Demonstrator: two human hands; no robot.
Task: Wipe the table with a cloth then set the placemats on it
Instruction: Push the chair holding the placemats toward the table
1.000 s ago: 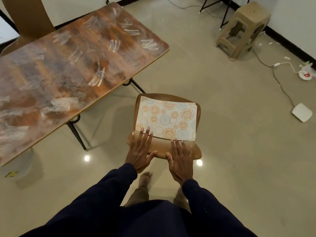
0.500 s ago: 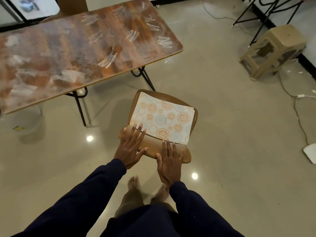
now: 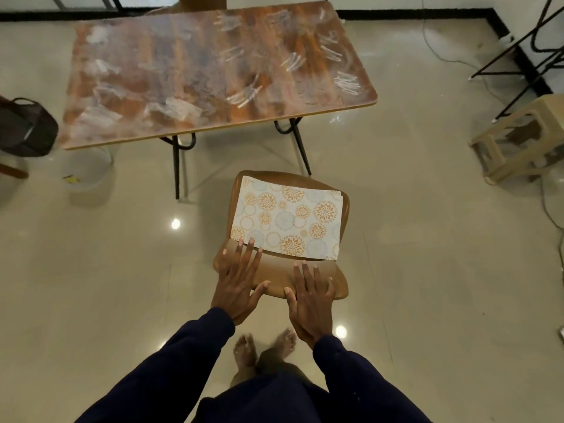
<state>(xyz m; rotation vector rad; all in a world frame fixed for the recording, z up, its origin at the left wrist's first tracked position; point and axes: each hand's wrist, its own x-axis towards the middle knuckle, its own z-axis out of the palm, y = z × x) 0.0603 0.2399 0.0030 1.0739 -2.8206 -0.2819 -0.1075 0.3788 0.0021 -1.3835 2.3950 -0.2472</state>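
From the head camera, you stand behind a brown chair (image 3: 277, 270) with both arms stretched down over its backrest. The placemats (image 3: 290, 218) lie flat on the seat, covering most of it from far edge to near edge. The offset edges at the far right corner suggest a stack, though I cannot tell how many there are. Your left hand (image 3: 239, 285) is spread flat with straight fingers, its fingertips (image 3: 251, 242) reaching the stack's near left corner. Your right hand (image 3: 309, 297) is equally flat, stopping just short of the near edge. Neither grip has closed on anything: both are wide open and empty. I judge this to be the reach for the mats, with your hands set toward the two near corners so the stack can come up level rather than fan apart. The surface (image 3: 213, 77) stands beyond the chair and apart from it, with no mats on it yet. It is streaked with pale smears — wet wipe marks or wear, I cannot say — and no cloth is in view, so the wiping is probably done. The backrest sits between you and the stack, so you must reach over it. To the right stands a beige plastic stool (image 3: 525, 138), with a cable (image 3: 424, 32) trailing over the floor. To the left are a dark bag (image 3: 24, 126) and a pale bucket (image 3: 91, 175) under the surface's near left corner — mind both when you carry the mats round.
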